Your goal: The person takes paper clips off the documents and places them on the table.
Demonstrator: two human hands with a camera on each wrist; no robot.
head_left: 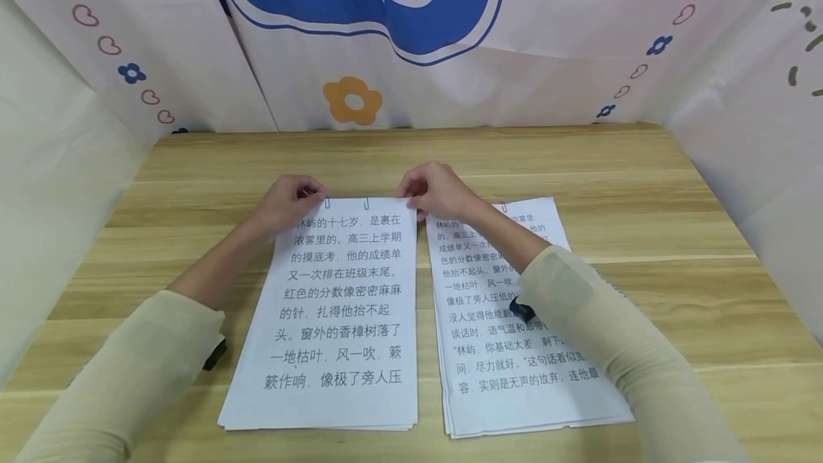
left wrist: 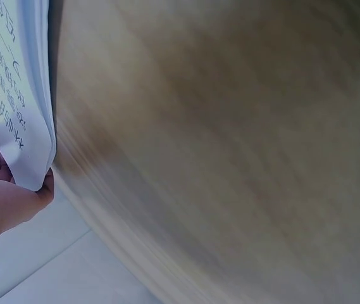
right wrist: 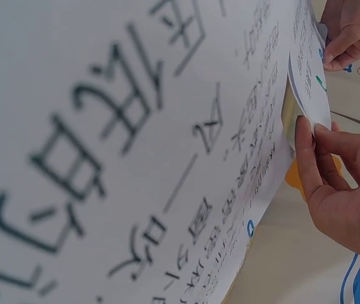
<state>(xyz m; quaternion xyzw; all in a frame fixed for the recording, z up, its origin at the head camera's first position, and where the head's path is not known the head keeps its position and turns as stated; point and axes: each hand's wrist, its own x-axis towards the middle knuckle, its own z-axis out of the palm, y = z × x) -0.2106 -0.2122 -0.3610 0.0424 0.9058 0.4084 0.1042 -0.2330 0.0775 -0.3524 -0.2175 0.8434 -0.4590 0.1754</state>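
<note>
A stack of printed sheets (head_left: 343, 306) lies on the left, with a blue paper clip (head_left: 326, 202) and a green paper clip (head_left: 367, 203) on its top edge. My left hand (head_left: 287, 204) pinches its top left corner beside the blue clip; in the left wrist view some fingers of that hand (left wrist: 9, 206) go behind the paper. At the top right corner my right hand (head_left: 442, 191) pinches the same stack between thumb and fingers. The right wrist view shows this right hand (right wrist: 347, 180) at the paper's edge, close to the green clip (right wrist: 321, 83).
A second printed stack (head_left: 508, 406) lies to the right, partly under my right forearm, with a red paper clip (head_left: 504, 207) on top. A blue clip (right wrist: 250, 228) also shows on it. The wooden table (head_left: 212, 156) ends at a decorated white backdrop (head_left: 450, 91).
</note>
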